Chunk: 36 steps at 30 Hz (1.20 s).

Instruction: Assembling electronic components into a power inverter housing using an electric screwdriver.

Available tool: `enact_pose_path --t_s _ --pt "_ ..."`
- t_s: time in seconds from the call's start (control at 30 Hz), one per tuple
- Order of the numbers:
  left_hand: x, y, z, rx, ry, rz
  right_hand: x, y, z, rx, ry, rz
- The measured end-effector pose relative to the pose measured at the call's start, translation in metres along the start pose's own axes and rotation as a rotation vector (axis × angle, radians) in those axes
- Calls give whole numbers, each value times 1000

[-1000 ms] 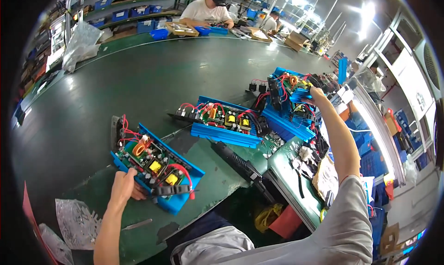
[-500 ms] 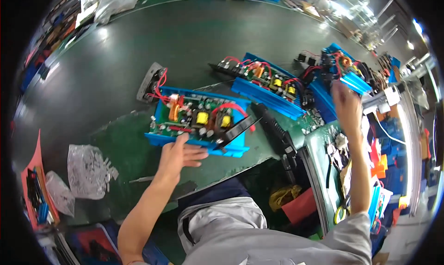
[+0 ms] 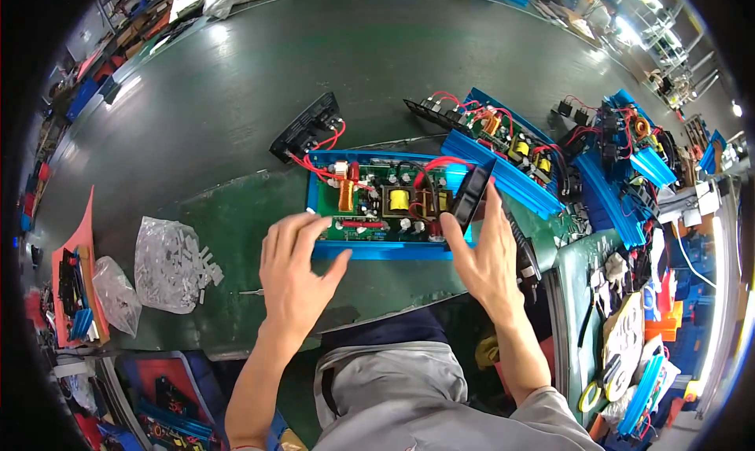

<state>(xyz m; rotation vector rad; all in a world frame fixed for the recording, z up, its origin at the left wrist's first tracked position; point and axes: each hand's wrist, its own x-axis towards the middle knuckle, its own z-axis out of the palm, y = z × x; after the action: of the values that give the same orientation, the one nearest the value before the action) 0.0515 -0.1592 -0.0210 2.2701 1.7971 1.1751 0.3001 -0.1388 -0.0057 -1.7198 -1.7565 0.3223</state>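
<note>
In front of me lies a long blue metal case [image 3: 377, 251], its open top showing a green circuit board [image 3: 370, 207] with yellow-wrapped transformers. My right hand [image 3: 489, 262] grips a black square end panel [image 3: 472, 195] at the case's right end, thumb on one side and fingers on the other. Red wires run from the board to this panel. My left hand [image 3: 297, 274] is open, fingers spread, by the case's near left corner. Beyond the left end, a second black panel [image 3: 305, 127] with sockets stands tilted on red wires.
Two similar units, one blue case [image 3: 503, 172] and another [image 3: 609, 195], lie to the right. A black long-bodied tool [image 3: 525, 254] is partly hidden behind my right hand. At left are a clear bag of small parts [image 3: 165, 266] and a red-sided bin [image 3: 75, 246].
My right hand has come back from the far right unit to the near case's end panel. My left hand has lifted off the near wall. The socketed panel at left has turned.
</note>
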Motion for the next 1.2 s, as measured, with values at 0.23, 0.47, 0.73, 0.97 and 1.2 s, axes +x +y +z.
enact_pose_path --t_s 0.23,0.47,0.73,0.97,1.2 --pt "-11 -33 23 57 -32 138 38 18 -11 133 -84 -108" --pt "-32 -24 13 81 -41 74 58 53 16 178 -74 -208" --pt "-45 -24 6 15 -86 -60 67 67 36 338 -292 -34" --pt "-66 -59 -40 26 -226 -344 17 78 -3 192 9 -142" --pt "-69 -80 -47 -25 -440 -62 26 10 20 253 -64 -464"
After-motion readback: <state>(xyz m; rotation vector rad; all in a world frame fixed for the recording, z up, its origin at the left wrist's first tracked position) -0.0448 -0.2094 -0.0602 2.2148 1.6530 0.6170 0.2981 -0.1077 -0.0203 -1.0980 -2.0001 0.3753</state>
